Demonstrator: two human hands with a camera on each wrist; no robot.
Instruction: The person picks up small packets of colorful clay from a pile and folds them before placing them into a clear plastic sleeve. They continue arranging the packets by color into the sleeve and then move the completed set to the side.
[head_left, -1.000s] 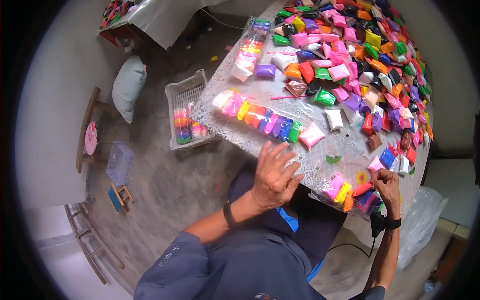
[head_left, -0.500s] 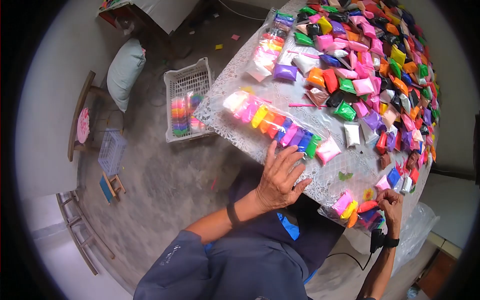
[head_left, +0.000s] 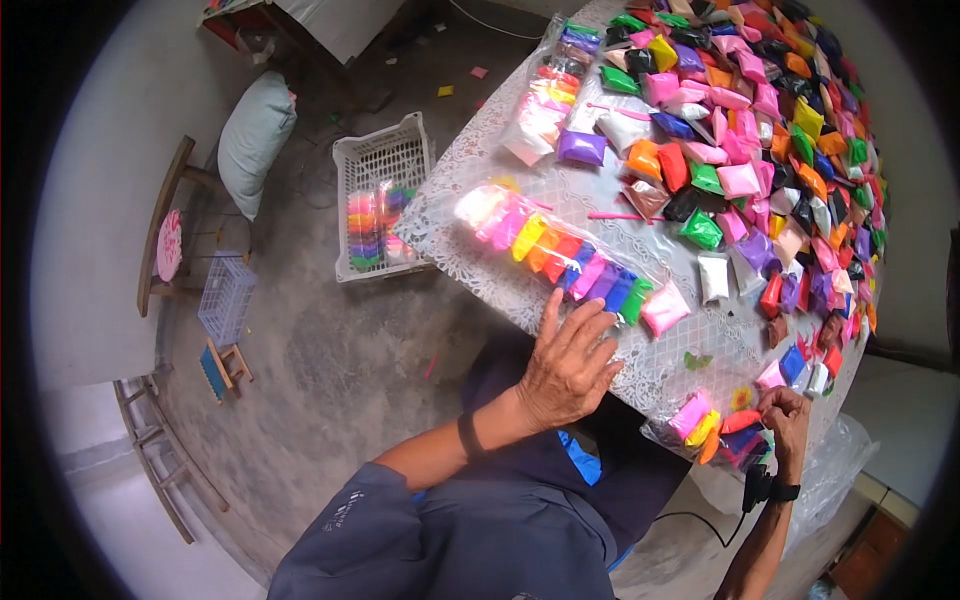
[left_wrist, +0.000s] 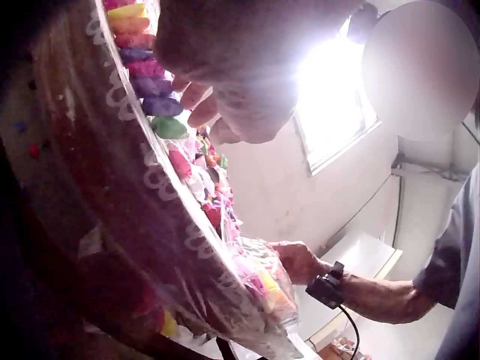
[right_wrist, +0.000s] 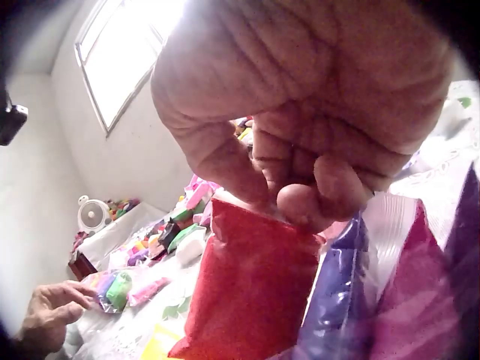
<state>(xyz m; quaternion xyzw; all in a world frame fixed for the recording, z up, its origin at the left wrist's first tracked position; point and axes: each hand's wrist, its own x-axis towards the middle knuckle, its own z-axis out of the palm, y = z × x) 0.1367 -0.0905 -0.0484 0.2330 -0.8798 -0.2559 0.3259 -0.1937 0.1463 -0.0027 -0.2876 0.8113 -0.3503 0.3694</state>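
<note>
My right hand [head_left: 785, 420] pinches the top edge of a red packet [right_wrist: 251, 281], thumb and fingertips curled at its upper rim. That packet stands in a row with a blue packet [right_wrist: 337, 285] and a magenta packet [right_wrist: 416, 292]; pink, yellow and orange packets [head_left: 697, 422] lie beside it in a clear plastic bag near the table's front edge. My left hand [head_left: 572, 368] rests with loosely bent fingers, fingertips at the green and blue end of a filled clear bag [head_left: 545, 250] of coloured packets. A pale pink packet [head_left: 663, 309] lies just past that end.
A large heap of coloured packets [head_left: 740, 180] covers the table's far right side. Another filled bag [head_left: 545, 105] lies at the far left edge of the lace-patterned tablecloth [head_left: 440, 225]. On the floor, a white crate [head_left: 345, 215] holds filled bags. Clear plastic [head_left: 835, 470] hangs off the right edge.
The head view has shifted, so the table sits farther right and lower in it. My right hand stays at the red packet, and my left hand stays by the filled bag's end.
</note>
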